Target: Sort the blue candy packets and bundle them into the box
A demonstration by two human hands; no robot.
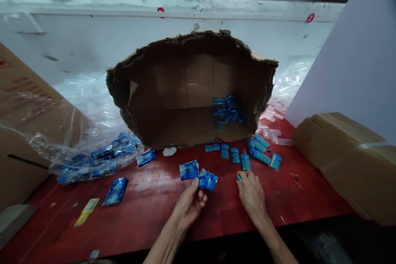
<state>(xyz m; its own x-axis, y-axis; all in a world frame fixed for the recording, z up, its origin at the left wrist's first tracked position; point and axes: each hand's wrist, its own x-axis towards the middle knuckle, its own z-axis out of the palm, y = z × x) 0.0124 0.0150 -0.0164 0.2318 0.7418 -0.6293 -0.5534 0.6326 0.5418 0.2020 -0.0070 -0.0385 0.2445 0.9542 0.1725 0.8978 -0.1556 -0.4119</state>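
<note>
My left hand is closed, with thumb and fingers pinching a small shiny blue packet. Just behind it on the table lies another blue packet, close against the held one. My right hand is closed with its fingers curled downward at the tabletop. A bit of teal shows at its fingertips; the rest is hidden by the hand. Right beyond those fingers is a small clear bottle of blue pellets. Several similar bottles lie in a row and a cluster to the right.
A torn-edged cardboard box lies open toward me, blue-filled bottles inside. Left, a clear plastic bag holds blue packets; another packet lies nearer. Clear empty tubes and a carton sit right on the red table.
</note>
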